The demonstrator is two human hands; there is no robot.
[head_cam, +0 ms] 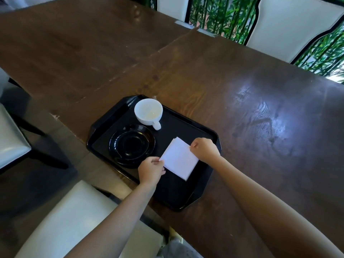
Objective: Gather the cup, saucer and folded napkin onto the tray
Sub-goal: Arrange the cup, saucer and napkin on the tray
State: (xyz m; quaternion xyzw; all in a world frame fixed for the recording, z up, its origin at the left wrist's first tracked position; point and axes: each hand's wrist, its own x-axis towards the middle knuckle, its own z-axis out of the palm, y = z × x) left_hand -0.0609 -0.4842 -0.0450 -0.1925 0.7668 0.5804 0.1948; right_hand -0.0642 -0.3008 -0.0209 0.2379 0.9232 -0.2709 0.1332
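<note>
A black tray lies at the near edge of the wooden table. On its far corner stands an empty white cup, handle turned toward me. A glossy black saucer rests on the tray's left half. A white folded napkin lies flat on the tray's right half. My left hand pinches the napkin's near-left corner. My right hand pinches its right corner.
The dark wooden table stretches far and right. A white chair seat sits just below the tray, another chair at the left. White chair backs and green plants line the far side.
</note>
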